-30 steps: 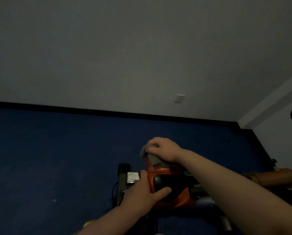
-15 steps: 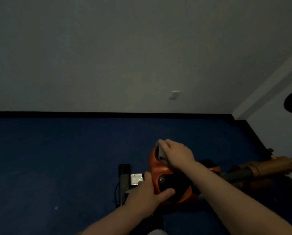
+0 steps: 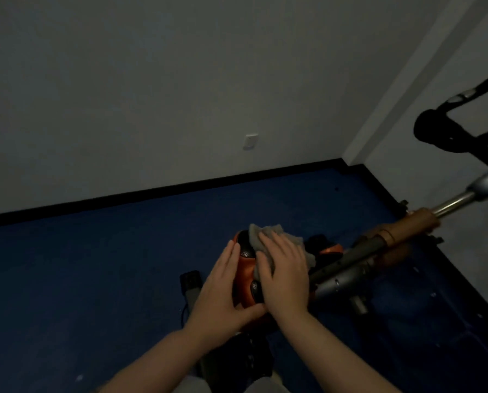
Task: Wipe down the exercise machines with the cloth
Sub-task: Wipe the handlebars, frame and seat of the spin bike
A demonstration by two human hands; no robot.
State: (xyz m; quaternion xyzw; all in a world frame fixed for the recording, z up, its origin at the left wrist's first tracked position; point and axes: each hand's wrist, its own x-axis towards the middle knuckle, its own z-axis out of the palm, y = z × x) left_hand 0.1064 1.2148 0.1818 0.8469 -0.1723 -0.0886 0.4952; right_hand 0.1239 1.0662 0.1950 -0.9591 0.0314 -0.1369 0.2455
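An orange and black exercise-machine housing (image 3: pixel 247 269) sits low on the blue floor at centre. A grey cloth (image 3: pixel 266 234) lies over its top and right side. My right hand (image 3: pixel 284 272) presses flat on the cloth with straight fingers. My left hand (image 3: pixel 223 290) rests against the housing's left side, fingers straight, thumb under its near edge. The machine's lower part is hidden behind my hands and arms.
A brown and chrome post (image 3: pixel 401 232) slants up to the right from the housing. Black handlebars (image 3: pixel 447 131) hang at the far right. A black foot piece (image 3: pixel 190 279) sits left of the housing. White walls meet in a corner (image 3: pixel 347 160) beyond the blue floor (image 3: pixel 81 265).
My right hand slid the cloth from the housing's top toward me over its right side and flattened. My left hand opened flat along the left side. The view tilted, showing the handlebars.
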